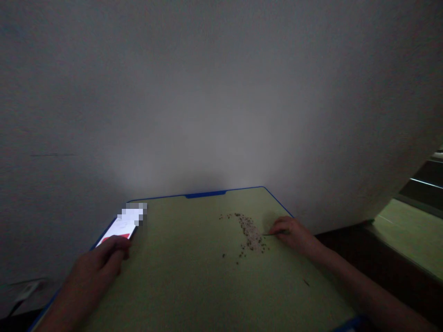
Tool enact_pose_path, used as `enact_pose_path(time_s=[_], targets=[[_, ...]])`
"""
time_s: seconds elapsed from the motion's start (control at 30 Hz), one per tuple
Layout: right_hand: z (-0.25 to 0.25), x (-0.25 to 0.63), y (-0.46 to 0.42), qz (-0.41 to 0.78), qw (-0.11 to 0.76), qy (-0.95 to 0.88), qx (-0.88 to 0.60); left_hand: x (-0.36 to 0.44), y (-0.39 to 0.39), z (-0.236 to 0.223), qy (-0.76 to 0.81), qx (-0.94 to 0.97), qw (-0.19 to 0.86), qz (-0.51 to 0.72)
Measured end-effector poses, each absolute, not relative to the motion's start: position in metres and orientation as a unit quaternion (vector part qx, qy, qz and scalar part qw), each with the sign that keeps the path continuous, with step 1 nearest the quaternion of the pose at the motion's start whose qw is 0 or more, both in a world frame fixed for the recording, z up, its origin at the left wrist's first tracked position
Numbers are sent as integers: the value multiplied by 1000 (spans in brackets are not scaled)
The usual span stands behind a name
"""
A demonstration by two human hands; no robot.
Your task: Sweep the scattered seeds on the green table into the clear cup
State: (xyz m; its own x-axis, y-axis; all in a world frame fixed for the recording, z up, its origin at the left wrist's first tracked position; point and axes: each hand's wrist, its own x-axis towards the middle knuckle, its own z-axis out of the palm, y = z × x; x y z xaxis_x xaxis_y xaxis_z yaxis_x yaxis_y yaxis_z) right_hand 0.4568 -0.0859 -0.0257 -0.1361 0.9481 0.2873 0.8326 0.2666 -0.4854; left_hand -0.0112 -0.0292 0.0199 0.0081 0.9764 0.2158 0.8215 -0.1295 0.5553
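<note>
A loose pile of small pale grains mixed with dark bits (252, 235) is spread on the right half of the pale tabletop (180, 267). At the pile's right edge, my right hand (290, 233) is closed around a thin dark tool (272, 233); its tip reaches the grains, and its kind is too small to make out. My left hand (100, 265) lies at the table's left side with curled fingers, overlapping the near end of a lit phone (121, 226). Whatever its fingertips hold, if anything, is hidden.
The table has a blue rim with a blue raised strip (205, 194) at the back, against a grey wall (214, 106). A short dark sliver (306, 282) lies near my right forearm. A cable with a white plug (27, 291) is at the lower left.
</note>
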Motion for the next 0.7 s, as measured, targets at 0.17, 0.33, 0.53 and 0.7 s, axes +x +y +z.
enact_pose_path(time_s=[0.17, 0.33, 0.53, 0.7], targets=[[-26, 438, -114, 97, 255, -755, -596, -7, -30, 23, 647, 695, 152, 275], [-24, 419, -137, 86, 251, -750, -606, -10, -26, 18, 641, 701, 152, 274], [-23, 398, -161, 60, 213, -751, -622, -14, -22, 11, 631, 716, 145, 261], [-21, 380, -173, 48, 202, -767, -607, -16, -19, 6, 628, 721, 142, 255]])
